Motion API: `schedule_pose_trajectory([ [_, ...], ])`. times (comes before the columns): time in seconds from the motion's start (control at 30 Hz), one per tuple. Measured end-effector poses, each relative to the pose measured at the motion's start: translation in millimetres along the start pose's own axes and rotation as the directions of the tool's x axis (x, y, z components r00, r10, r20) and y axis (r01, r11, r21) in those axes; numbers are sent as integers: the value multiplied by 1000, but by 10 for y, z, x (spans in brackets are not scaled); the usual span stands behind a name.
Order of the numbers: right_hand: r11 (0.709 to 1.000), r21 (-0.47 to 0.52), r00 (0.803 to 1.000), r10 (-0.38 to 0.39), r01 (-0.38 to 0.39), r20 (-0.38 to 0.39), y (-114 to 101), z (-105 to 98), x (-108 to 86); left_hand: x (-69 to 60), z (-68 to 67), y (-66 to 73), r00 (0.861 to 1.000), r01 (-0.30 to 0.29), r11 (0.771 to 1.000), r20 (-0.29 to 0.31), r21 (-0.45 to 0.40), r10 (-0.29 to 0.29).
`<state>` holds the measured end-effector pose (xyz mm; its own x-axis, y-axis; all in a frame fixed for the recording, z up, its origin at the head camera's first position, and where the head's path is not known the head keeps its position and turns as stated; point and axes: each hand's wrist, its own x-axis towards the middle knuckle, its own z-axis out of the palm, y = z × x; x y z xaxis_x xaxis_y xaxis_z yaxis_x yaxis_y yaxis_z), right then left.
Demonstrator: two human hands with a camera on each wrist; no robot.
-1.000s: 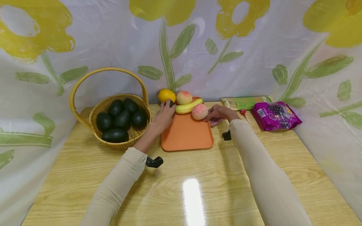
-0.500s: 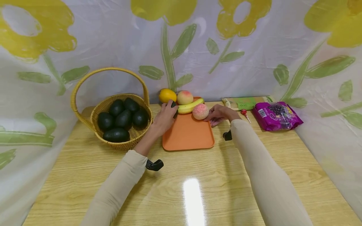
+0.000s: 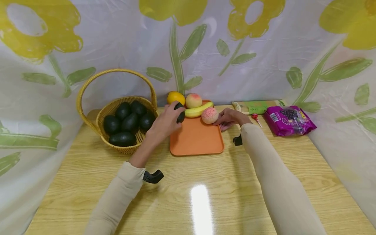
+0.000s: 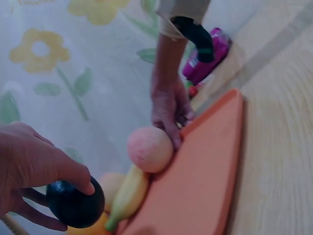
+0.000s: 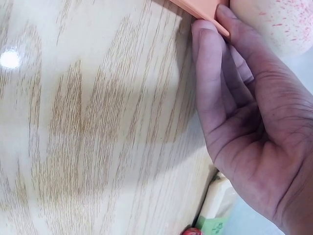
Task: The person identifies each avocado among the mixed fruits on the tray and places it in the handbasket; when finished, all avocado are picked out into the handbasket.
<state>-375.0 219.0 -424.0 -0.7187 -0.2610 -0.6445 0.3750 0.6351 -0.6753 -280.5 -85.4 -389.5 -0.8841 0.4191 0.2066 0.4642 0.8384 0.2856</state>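
My left hand (image 3: 166, 120) grips a dark avocado (image 3: 180, 113) above the left edge of an orange tray (image 3: 196, 140); in the left wrist view thumb and fingers curl round the avocado (image 4: 76, 203). My right hand (image 3: 229, 118) pinches the tray's right rim (image 5: 208, 14) between thumb and fingers, beside a speckled pink peach (image 3: 210, 115). Along the tray's far end lie that peach, a banana (image 3: 199, 110) and another peach (image 3: 194, 101). A yellow lemon-like fruit (image 3: 176, 98) sits at the far left corner, partly behind the left hand.
Left of the tray stands a wicker basket (image 3: 154, 93) with a tall handle, holding several avocados (image 3: 130, 122). To the right are a purple grape-printed packet (image 3: 290, 120), a red lollipop (image 3: 255, 116) and a flat green-and-tan packet (image 3: 258, 106). A flowered curtain (image 3: 123, 49) hangs behind the wooden table (image 3: 235, 189).
The left hand has lifted the avocado a little near the tray's far left corner, and more of the avocado shows. The right hand stays at the tray's rim.
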Motion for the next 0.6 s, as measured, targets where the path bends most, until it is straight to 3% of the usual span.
schedule_pose_trajectory([
  [0.4, 1000, -7, 1000, 8, -8, -15, 91, -44, 158, -322, -463, -156, 994, -44, 987, 96, -155, 59],
  [0.6, 1000, -5, 1000, 5, -5, -10, 83, -33, 108, -497, -693, -343, 994, -18, 987, 107, -161, 36],
])
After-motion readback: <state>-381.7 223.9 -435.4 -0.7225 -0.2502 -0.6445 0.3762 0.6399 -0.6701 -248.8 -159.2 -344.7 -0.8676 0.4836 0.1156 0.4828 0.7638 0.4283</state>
